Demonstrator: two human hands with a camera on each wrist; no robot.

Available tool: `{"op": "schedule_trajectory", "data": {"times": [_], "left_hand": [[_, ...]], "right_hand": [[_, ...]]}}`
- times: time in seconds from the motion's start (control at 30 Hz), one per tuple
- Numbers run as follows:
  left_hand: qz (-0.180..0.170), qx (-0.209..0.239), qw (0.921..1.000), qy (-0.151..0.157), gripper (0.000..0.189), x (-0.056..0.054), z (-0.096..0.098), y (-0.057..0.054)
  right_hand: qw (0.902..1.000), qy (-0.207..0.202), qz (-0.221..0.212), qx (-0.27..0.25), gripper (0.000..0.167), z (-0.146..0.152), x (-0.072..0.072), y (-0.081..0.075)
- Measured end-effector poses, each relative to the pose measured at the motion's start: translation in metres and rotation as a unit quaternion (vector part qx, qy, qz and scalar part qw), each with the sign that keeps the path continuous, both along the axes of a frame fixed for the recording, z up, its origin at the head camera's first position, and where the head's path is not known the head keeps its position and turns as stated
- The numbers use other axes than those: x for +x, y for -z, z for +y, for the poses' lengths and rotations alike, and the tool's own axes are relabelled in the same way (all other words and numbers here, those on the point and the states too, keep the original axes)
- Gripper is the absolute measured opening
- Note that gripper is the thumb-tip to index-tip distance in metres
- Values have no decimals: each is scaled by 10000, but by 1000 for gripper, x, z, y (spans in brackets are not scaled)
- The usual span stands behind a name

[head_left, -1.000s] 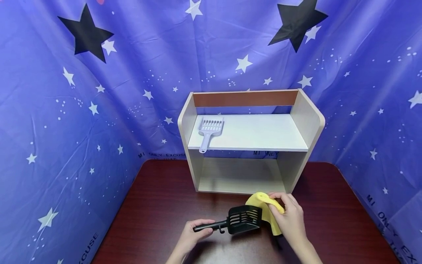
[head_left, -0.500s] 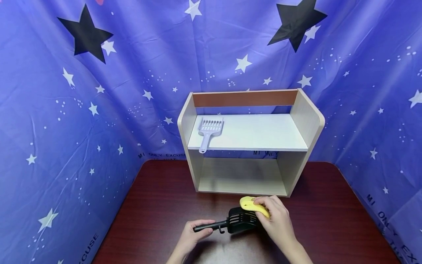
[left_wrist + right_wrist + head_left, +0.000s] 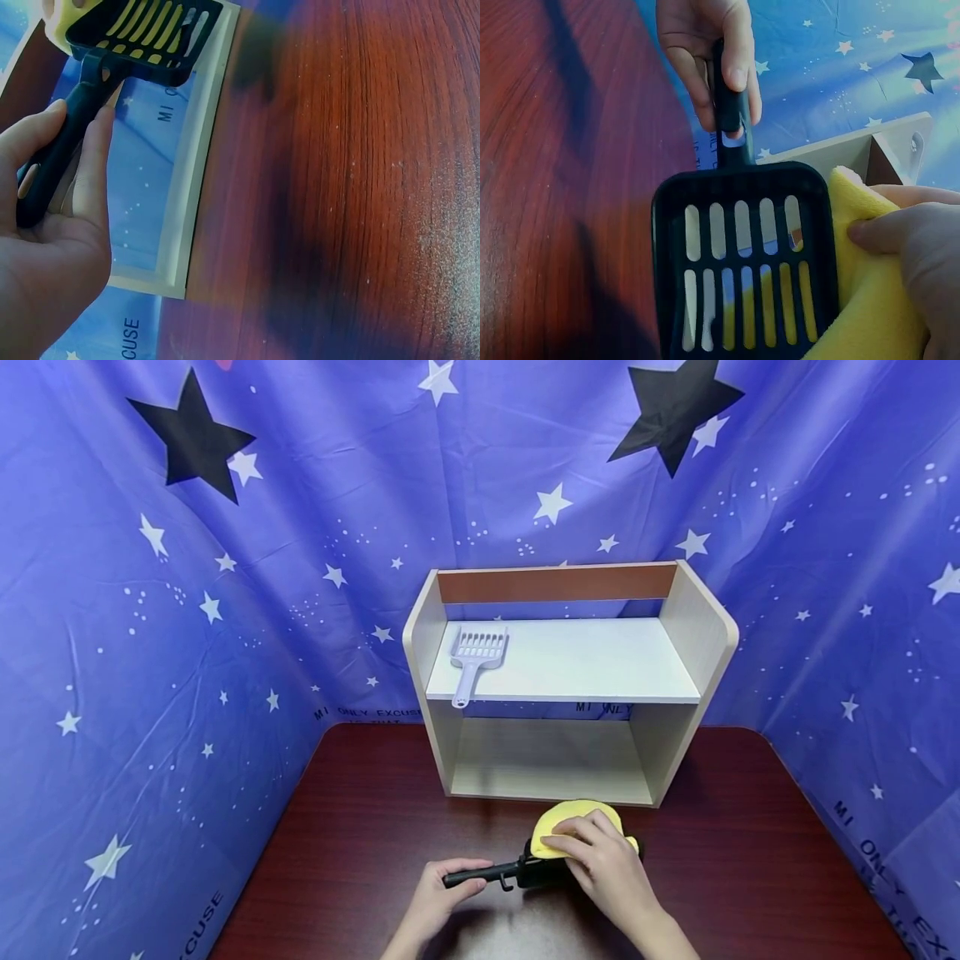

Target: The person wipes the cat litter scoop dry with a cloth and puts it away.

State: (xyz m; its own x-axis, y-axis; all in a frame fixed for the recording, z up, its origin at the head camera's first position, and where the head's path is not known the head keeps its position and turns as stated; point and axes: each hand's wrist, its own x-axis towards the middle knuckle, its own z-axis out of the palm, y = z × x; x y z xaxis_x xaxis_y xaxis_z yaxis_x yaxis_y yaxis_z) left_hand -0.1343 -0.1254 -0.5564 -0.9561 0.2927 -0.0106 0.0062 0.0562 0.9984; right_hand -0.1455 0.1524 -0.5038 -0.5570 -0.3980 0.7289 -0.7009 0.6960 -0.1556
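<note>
My left hand (image 3: 438, 893) grips the handle of a black slotted litter scoop (image 3: 742, 259), holding it above the table. In the head view the scoop's slotted head is mostly hidden behind the cloth and my right hand. A yellow cloth (image 3: 573, 818), folded and soft, is pinched in my right hand (image 3: 611, 868) and lies against the scoop's far side. Through the slots in the right wrist view, yellow shows behind the scoop. The left wrist view shows the thumb and fingers of my left hand around the handle.
A two-tier wooden shelf (image 3: 678, 727) stands at the back of the dark red table (image 3: 360, 810). On its upper board lies a pale lilac slotted scoop (image 3: 478, 652), handle over the front edge. A blue star-printed curtain (image 3: 337, 527) surrounds the table.
My right hand has moved left with the yellow cloth, from the scoop's right end to over its head, covering more of it. The left hand has stayed nearly still on the handle.
</note>
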Motion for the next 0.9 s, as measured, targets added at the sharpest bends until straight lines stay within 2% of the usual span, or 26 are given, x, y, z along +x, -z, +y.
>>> {"op": "schedule_trajectory", "data": {"times": [0.17,0.33,0.5,0.67,0.9], "left_hand": [[28,194,9998,60,30,0,-2,2],[102,404,9990,138,30,1,-5,2],[116,353,9993,69,29,1,-7,1],[116,279,9995,-13,30,0,-8,2],[306,424,9986,58,30,-2,-12,2]], "right_hand": [[9999,-104,84,29,42,6,-2,1],[10000,-44,-42,50,40,13,-2,1],[9999,9,-96,-49,45,21,-3,3],[9996,102,-240,-83,41,28,-1,4],[9993,120,-175,-300,45,37,0,6]]}}
